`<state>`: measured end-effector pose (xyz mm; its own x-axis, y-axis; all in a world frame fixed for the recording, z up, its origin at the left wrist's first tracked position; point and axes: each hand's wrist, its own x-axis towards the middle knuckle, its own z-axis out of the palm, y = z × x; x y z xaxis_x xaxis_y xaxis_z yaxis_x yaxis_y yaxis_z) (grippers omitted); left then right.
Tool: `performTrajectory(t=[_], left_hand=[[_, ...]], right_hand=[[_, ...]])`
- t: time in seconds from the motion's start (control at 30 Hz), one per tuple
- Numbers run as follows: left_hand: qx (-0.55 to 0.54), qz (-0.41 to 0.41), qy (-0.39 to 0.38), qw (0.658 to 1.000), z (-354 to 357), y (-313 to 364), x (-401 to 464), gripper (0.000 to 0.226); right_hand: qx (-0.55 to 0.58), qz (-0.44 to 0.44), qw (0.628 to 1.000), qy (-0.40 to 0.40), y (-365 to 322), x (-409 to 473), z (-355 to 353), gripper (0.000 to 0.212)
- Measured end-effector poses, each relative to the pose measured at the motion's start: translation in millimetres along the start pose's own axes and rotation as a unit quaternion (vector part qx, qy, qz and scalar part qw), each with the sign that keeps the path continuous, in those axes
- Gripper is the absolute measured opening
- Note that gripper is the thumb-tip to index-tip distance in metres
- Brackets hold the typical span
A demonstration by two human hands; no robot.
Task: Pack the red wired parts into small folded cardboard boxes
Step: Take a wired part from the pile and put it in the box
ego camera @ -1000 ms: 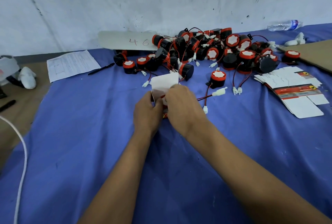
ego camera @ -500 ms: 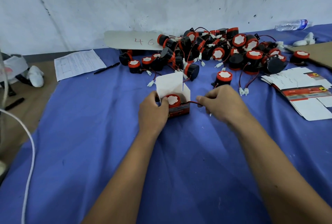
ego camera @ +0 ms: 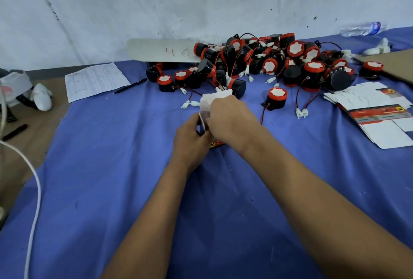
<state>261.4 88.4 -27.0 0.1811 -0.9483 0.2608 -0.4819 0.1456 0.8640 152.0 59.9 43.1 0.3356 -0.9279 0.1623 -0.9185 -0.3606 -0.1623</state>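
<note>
With the left hand point(ego camera: 192, 137) gripping the small box point(ego camera: 206, 108) and the right hand point(ego camera: 230, 120) curled over its top, pressing its white flap point(ego camera: 221, 94), a stray wire could get pinched.

A blue cloth point(ego camera: 111, 167) covers the table, flecked with small dark marks. At the far side lies a heap of parts point(ego camera: 279, 61) — black bodies, red rims, white faces, thin red and black wires ending in white plugs. The small box point(ego camera: 206, 104) between the hands is white, with a red strip low down. At right, flat cartons point(ego camera: 380, 117) — white, banded red and grey. Far left, a white sheet point(ego camera: 96, 80) with a black pen point(ego camera: 130, 86)
</note>
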Motion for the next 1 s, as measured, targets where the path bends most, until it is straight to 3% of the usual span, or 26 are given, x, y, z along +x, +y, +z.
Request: performTrajectory(t=[0.07, 0.27, 0.4, 0.47, 0.57, 0.67, 0.83, 1.0], left_hand=[[-0.01, 0.003, -0.053, 0.999, -7.7, 2.2, 0.6, 0.035], [0.035, -0.006, -0.067, 0.997, -8.0, -1.4, 3.0, 0.034], [0.019, 0.007, -0.088, 0.996, -10.4, -2.1, 5.9, 0.032], [0.013, 0.01, -0.089, 0.996, -10.1, -2.9, 6.5, 0.036], [0.018, 0.045, -0.077, 0.996, -11.3, -5.5, 6.3, 0.072], [0.055, 0.124, -0.029, 0.99, -13.8, -10.2, 5.9, 0.095], [0.152, 0.168, 0.051, 0.973, -3.0, 1.3, -0.8, 0.079], [0.266, 0.179, 0.058, 0.945, 9.7, 18.5, -13.8, 0.026]], right_hand=[[-0.009, -0.009, 1.0, 0.007, 2.0, 2.8, -2.2, 0.037], [0.0, 0.024, 0.999, 0.048, -0.3, -7.0, -2.3, 0.008], [-0.028, 0.004, 0.998, 0.051, -1.8, -6.4, -3.3, 0.036], [-0.027, -0.014, 0.999, 0.042, -0.1, -3.9, -5.6, 0.041], [-0.013, -0.038, 0.999, 0.026, 3.8, -0.5, -6.2, 0.038], [-0.014, -0.077, 0.997, -0.01, 7.2, 2.4, -14.1, 0.015], [-0.061, -0.073, 0.993, -0.077, 10.4, 8.1, -20.8, 0.032], [-0.072, -0.044, 0.992, -0.092, 12.0, 14.9, -17.1, 0.029]])
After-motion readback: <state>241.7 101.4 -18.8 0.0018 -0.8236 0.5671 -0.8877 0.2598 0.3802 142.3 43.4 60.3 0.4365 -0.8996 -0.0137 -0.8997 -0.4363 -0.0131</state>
